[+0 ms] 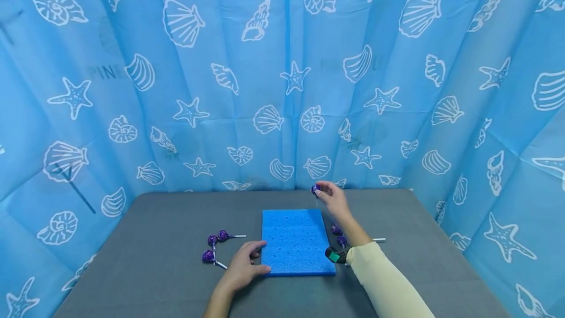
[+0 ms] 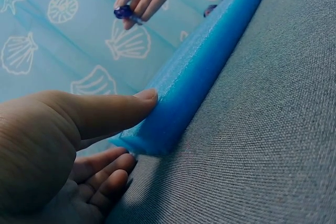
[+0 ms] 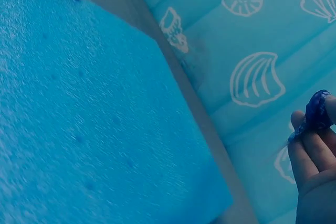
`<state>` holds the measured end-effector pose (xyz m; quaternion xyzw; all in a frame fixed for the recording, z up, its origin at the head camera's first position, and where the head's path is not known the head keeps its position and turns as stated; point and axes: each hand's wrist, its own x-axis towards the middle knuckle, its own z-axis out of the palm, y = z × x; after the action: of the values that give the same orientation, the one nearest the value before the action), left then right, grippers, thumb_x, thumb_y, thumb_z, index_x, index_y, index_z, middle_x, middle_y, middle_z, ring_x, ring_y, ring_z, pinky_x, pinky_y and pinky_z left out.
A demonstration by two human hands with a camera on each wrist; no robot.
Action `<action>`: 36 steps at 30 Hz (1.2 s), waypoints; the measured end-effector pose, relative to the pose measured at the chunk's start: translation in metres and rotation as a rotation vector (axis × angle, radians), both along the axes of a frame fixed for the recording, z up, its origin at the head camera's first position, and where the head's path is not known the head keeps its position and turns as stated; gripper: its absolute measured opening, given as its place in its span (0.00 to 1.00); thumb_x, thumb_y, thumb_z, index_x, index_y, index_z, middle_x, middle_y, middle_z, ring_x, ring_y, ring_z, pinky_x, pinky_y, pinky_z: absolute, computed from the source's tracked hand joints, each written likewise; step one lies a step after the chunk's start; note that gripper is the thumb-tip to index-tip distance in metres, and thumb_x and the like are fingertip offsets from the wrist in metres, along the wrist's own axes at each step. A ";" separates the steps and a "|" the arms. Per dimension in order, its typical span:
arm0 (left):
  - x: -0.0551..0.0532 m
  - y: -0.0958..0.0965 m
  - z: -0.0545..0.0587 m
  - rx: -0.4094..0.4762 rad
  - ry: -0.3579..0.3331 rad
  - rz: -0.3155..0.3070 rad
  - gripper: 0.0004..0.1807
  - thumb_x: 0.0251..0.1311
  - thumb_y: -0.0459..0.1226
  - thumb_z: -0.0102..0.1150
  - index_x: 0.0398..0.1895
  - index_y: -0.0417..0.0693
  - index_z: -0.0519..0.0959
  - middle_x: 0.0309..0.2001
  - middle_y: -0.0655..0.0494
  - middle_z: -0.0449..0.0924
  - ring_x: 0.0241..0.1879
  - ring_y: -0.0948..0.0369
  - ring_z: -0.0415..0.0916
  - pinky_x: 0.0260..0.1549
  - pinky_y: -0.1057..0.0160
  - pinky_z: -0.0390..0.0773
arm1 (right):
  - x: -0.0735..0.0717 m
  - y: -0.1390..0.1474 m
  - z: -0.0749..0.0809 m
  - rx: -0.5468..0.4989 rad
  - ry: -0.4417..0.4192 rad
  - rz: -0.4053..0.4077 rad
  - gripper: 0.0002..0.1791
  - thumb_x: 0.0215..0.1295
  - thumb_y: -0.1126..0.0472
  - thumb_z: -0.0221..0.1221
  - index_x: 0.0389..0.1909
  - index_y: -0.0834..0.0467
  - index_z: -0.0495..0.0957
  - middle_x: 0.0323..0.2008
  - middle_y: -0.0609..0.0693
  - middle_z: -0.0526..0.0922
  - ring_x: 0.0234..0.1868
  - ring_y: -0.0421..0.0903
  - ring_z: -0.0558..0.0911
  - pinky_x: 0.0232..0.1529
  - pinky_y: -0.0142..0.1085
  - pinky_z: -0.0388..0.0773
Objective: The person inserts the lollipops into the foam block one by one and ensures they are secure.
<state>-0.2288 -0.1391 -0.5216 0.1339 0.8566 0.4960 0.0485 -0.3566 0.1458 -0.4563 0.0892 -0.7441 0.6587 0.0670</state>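
Note:
A blue foam board [image 1: 295, 244] with small holes in its top lies flat on the grey table. My left hand [image 1: 242, 266] is at its near left corner, thumb straight against the edge and the other fingers beside its left side. Above the board's far right corner, my right hand [image 1: 334, 202] pinches a lollipop [image 1: 315, 189] in a purple wrapper between thumb and fingers. In the right wrist view the wrapped head of this lollipop [image 3: 316, 111] shows against the curtain; its stick is faint in the head view, pointing down.
Three purple lollipops [image 1: 212, 240] lie left of the board. To its right are more lollipops [image 1: 342, 241], partly hidden by my right forearm, with a white stick [image 1: 379, 239] sticking out beyond it. A blue curtain [image 1: 282, 87] with white shells hangs behind the grey table [image 1: 176, 283].

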 end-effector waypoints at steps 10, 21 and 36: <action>0.000 0.000 -0.001 0.007 -0.028 0.005 0.35 0.53 0.41 0.72 0.65 0.44 0.71 0.61 0.42 0.68 0.53 0.48 0.71 0.50 0.45 0.73 | 0.004 -0.011 -0.017 -0.153 -0.061 0.015 0.16 0.72 0.71 0.51 0.57 0.71 0.70 0.53 0.68 0.78 0.57 0.59 0.77 0.56 0.46 0.73; 0.000 0.001 0.000 0.003 -0.034 0.007 0.35 0.53 0.41 0.71 0.65 0.45 0.71 0.60 0.43 0.68 0.53 0.48 0.71 0.49 0.45 0.73 | 0.010 -0.016 -0.029 -0.175 -0.102 0.002 0.16 0.72 0.70 0.51 0.58 0.70 0.71 0.53 0.66 0.78 0.55 0.57 0.78 0.53 0.39 0.76; -0.002 -0.001 0.000 -0.008 -0.059 0.009 0.35 0.52 0.42 0.72 0.65 0.46 0.71 0.60 0.43 0.70 0.53 0.48 0.72 0.49 0.45 0.73 | 0.014 -0.018 -0.036 -0.193 -0.128 0.008 0.16 0.73 0.69 0.50 0.59 0.69 0.70 0.54 0.64 0.77 0.56 0.56 0.78 0.57 0.43 0.73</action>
<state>-0.2304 -0.1398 -0.5218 0.1152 0.8573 0.4966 0.0722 -0.3429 0.1282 -0.4920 0.0431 -0.6796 0.7319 0.0247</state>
